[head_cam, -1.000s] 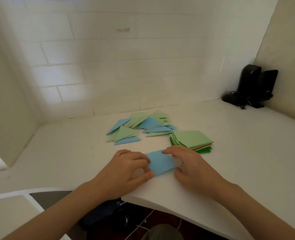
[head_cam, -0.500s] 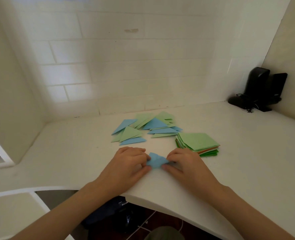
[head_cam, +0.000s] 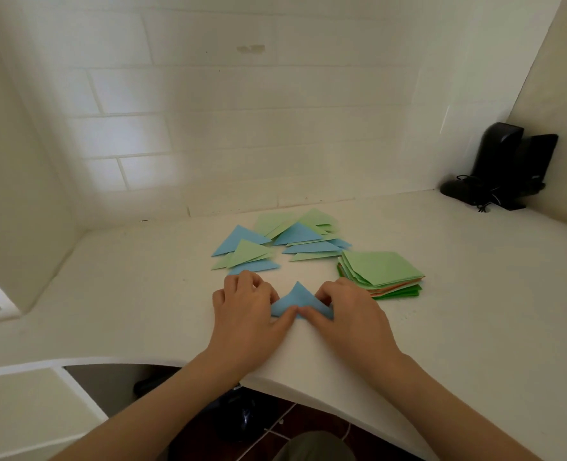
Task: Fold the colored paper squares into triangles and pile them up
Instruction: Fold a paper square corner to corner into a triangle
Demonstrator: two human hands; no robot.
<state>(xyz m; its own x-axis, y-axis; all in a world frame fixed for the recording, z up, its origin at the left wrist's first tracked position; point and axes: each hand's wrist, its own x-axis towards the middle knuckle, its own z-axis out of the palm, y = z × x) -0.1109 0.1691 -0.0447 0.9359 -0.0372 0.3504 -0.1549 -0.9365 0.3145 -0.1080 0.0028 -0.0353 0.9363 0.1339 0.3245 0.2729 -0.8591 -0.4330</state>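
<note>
Looks like home desk nook, maybe study corner. White curved desk (head_cam: 475, 294) built into alcove, white-painted brick wall (head_cam: 209, 128) behind, plain cream side walls closing in. Pair of black desktop speakers (head_cam: 508, 164) tucked in far right corner, cables tangled at base. Under desk edge, dark reddish floor tiles (head_cam: 312, 417) showing. Craft paper, folded triangles (head_cam: 275, 242) and stack of squares (head_cam: 380, 271), spread on desktop: hobby setup, not workshop.

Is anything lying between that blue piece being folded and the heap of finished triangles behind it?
Nothing visible: only bare counter separates the blue paper from the folded triangles.
</note>
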